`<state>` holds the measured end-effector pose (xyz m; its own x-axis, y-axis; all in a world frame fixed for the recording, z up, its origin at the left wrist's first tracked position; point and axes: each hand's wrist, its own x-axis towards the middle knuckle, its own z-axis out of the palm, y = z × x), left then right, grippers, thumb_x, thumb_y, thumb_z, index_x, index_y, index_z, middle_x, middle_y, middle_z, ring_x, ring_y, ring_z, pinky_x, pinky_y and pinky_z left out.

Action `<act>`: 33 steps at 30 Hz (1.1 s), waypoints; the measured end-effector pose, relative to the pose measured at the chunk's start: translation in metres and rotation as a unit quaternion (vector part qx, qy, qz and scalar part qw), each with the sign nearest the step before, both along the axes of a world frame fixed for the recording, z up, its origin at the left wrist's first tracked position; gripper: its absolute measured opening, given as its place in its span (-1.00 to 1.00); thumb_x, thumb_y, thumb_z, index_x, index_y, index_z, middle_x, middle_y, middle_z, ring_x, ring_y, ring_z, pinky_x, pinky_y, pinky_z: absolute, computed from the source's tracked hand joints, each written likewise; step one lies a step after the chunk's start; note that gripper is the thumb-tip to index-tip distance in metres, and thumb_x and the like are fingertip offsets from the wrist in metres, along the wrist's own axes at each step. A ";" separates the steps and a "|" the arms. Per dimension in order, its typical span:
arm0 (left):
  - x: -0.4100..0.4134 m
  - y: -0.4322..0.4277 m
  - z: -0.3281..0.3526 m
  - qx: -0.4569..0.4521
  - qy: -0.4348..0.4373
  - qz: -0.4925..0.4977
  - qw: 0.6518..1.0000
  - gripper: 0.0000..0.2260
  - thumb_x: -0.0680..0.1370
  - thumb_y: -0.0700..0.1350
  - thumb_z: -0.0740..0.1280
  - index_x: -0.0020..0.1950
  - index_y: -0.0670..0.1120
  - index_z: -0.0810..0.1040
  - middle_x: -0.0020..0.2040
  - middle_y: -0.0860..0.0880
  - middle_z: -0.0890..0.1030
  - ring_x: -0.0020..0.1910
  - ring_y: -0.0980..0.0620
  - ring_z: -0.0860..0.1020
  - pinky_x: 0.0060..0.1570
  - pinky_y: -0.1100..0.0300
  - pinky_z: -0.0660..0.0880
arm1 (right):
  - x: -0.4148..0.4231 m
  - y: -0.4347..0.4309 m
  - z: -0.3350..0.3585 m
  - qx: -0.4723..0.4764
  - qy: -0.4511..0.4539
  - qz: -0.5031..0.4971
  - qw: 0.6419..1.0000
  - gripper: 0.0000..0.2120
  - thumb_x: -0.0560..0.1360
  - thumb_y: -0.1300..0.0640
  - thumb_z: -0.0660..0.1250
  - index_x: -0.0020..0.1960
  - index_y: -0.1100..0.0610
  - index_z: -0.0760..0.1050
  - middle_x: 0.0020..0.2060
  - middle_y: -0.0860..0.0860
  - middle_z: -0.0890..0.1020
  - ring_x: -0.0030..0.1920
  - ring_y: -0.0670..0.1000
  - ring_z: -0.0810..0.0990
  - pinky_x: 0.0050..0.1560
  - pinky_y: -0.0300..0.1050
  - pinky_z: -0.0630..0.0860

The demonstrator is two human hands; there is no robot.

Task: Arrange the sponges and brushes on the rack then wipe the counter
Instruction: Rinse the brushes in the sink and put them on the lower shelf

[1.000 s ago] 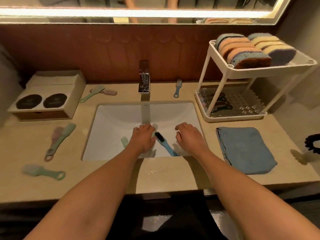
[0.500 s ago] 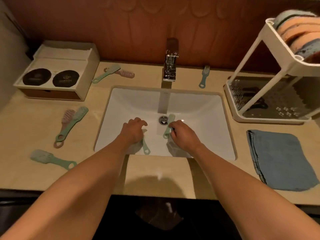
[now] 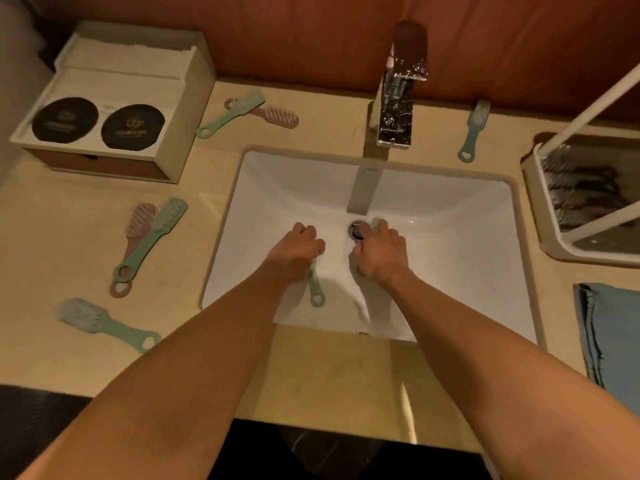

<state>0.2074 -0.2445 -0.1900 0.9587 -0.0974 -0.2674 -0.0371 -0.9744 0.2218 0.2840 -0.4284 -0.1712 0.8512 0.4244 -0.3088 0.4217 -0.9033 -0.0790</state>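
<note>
Both hands are down in the white sink (image 3: 460,258). My left hand (image 3: 296,252) is closed around a green brush (image 3: 316,289) whose looped handle sticks out toward me. My right hand (image 3: 381,254) grips a second green brush (image 3: 375,223), its bristle head showing beside the drain (image 3: 356,230). More brushes lie on the counter: a green and pink pair (image 3: 149,240) at left, a green one (image 3: 104,323) front left, another green and pink pair (image 3: 247,112) at the back, a blue one (image 3: 473,133) right of the faucet. The white rack (image 3: 554,233) stands at right.
The chrome faucet (image 3: 398,98) overhangs the sink's back edge. A white box with two dark round lids (image 3: 104,109) sits at the back left. A folded blue cloth (image 3: 613,341) lies on the counter at right. Dark items lie in the rack's lower tray.
The view has dropped and closed in on the sink, so the rack's top shelf of sponges is out of frame. My right hand has closed over the green brush by the drain.
</note>
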 end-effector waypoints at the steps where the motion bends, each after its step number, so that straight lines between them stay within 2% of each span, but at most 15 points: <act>1: 0.000 0.002 -0.003 0.009 -0.026 -0.016 0.999 -0.58 0.32 -0.33 0.54 0.15 -0.12 0.64 0.08 -0.13 0.55 0.09 -0.18 0.45 -0.03 -0.05 0.52 | 0.000 0.001 -0.003 -0.013 0.010 -0.008 1.000 -0.59 0.63 0.02 0.11 0.45 0.11 0.32 0.41 0.22 0.32 0.20 0.25 0.47 0.16 0.05 0.38; 3: 0.000 0.006 -0.009 0.022 -0.059 -0.037 0.997 -0.59 0.16 -0.35 0.60 -0.03 -0.14 0.68 -0.11 -0.14 0.58 -0.12 -0.20 0.51 -0.25 0.02 0.47 | 0.001 0.002 -0.009 -0.017 0.020 -0.017 1.000 -0.59 0.64 0.00 0.11 0.43 0.15 0.33 0.41 0.23 0.31 0.19 0.24 0.48 0.15 0.06 0.38; 4: 0.000 0.006 -0.009 0.027 -0.072 -0.043 0.996 -0.60 0.14 -0.35 0.60 -0.07 -0.14 0.68 -0.14 -0.14 0.58 -0.16 -0.21 0.51 -0.27 0.04 0.43 | 0.000 0.002 -0.012 -0.016 0.015 -0.016 1.000 -0.59 0.64 -0.01 0.11 0.42 0.17 0.34 0.40 0.23 0.31 0.18 0.24 0.48 0.17 0.07 0.38; 7: 0.001 0.004 -0.005 0.041 -0.103 -0.050 0.993 -0.68 0.20 -0.33 0.54 -0.09 -0.14 0.66 -0.14 -0.14 0.55 -0.14 -0.21 0.51 -0.19 -0.01 0.43 | 0.000 0.005 -0.021 -0.018 -0.026 0.001 1.000 -0.60 0.64 -0.04 0.13 0.36 0.16 0.41 0.30 0.18 0.41 0.17 0.20 0.51 0.26 0.10 0.34; 10: 0.003 0.004 -0.004 0.037 -0.124 -0.029 0.991 -0.72 0.26 -0.39 0.47 -0.08 -0.16 0.63 -0.14 -0.16 0.51 -0.14 -0.21 0.50 -0.14 -0.05 0.42 | 0.002 0.012 -0.025 -0.013 -0.035 -0.010 0.999 -0.60 0.63 -0.09 0.16 0.32 0.16 0.42 0.19 0.15 0.50 0.15 0.18 0.53 0.25 0.08 0.34; 12: 0.001 0.005 -0.004 0.038 -0.122 -0.017 0.992 -0.72 0.29 -0.39 0.46 -0.06 -0.15 0.62 -0.15 -0.15 0.49 -0.17 -0.19 0.49 -0.15 -0.06 0.43 | 0.003 0.016 -0.028 -0.002 -0.028 -0.032 0.999 -0.63 0.62 -0.04 0.21 0.32 0.17 0.40 0.16 0.14 0.53 0.15 0.17 0.53 0.24 0.05 0.35; 15: -0.001 0.007 -0.003 0.030 -0.113 -0.015 0.993 -0.76 0.33 -0.37 0.48 -0.07 -0.14 0.61 -0.15 -0.14 0.48 -0.28 -0.16 0.48 -0.17 -0.06 0.45 | 0.002 0.021 -0.032 0.007 -0.026 -0.053 0.998 -0.59 0.58 0.06 0.29 0.35 0.21 0.34 0.21 0.16 0.47 0.20 0.18 0.48 0.35 0.08 0.30; 17: -0.001 0.007 -0.001 0.048 -0.107 -0.016 0.993 -0.76 0.32 -0.38 0.48 -0.09 -0.14 0.60 -0.17 -0.14 0.48 -0.36 -0.13 0.45 -0.23 -0.02 0.44 | -0.001 0.027 -0.032 0.000 -0.038 -0.083 0.996 -0.47 0.51 0.05 0.33 0.38 0.24 0.28 0.26 0.19 0.39 0.25 0.22 0.41 0.43 0.16 0.21; 19: -0.001 0.009 0.000 0.065 -0.110 -0.018 0.992 -0.76 0.30 -0.40 0.46 -0.12 -0.14 0.60 -0.18 -0.14 0.47 -0.38 -0.12 0.42 -0.30 0.03 0.39 | -0.006 0.031 -0.032 -0.040 -0.055 -0.122 0.990 -0.46 0.51 0.01 0.28 0.39 0.24 0.26 0.28 0.19 0.37 0.30 0.23 0.34 0.46 0.22 0.16; 22: 0.001 0.011 0.001 0.080 -0.114 -0.024 0.990 -0.73 0.29 -0.40 0.47 -0.10 -0.14 0.60 -0.14 -0.14 0.48 -0.33 -0.14 0.44 -0.23 0.03 0.32 | -0.008 0.029 -0.031 -0.089 -0.036 -0.153 0.984 -0.55 0.57 0.00 0.21 0.37 0.21 0.35 0.26 0.17 0.39 0.33 0.21 0.30 0.46 0.23 0.13; 24: 0.001 0.012 -0.001 0.087 -0.123 -0.008 0.989 -0.73 0.32 -0.36 0.48 -0.05 -0.12 0.60 -0.09 -0.11 0.51 -0.23 -0.15 0.48 -0.14 -0.01 0.34 | -0.006 0.027 -0.030 -0.083 -0.027 -0.150 0.985 -0.63 0.57 0.02 0.21 0.31 0.17 0.41 0.23 0.15 0.43 0.32 0.19 0.31 0.47 0.21 0.11; 29: -0.002 0.011 0.000 0.087 -0.108 0.065 0.988 -0.76 0.44 -0.36 0.33 0.03 -0.09 0.50 -0.05 -0.07 0.52 -0.05 -0.14 0.43 -0.02 -0.02 0.26 | -0.006 0.023 -0.024 -0.004 -0.025 -0.125 0.992 -0.62 0.54 0.10 0.26 0.34 0.13 0.38 0.15 0.10 0.55 0.28 0.17 0.41 0.49 0.21 0.04; 33: -0.009 0.010 0.019 0.107 -0.070 0.073 0.989 -0.76 0.51 -0.28 0.27 0.13 -0.06 0.46 0.06 -0.05 0.48 0.07 -0.11 0.40 0.09 -0.01 0.24 | -0.010 0.018 -0.008 0.073 -0.023 -0.095 0.993 -0.66 0.57 0.07 0.27 0.32 0.09 0.40 0.13 0.06 0.57 0.23 0.12 0.49 0.49 0.20 -0.02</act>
<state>0.1985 -0.2348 -0.1710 0.9874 0.0887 -0.1310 0.0911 -0.9958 0.0122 0.2737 -0.4107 -0.1794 0.9319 0.2923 -0.2147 0.2514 -0.9473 -0.1988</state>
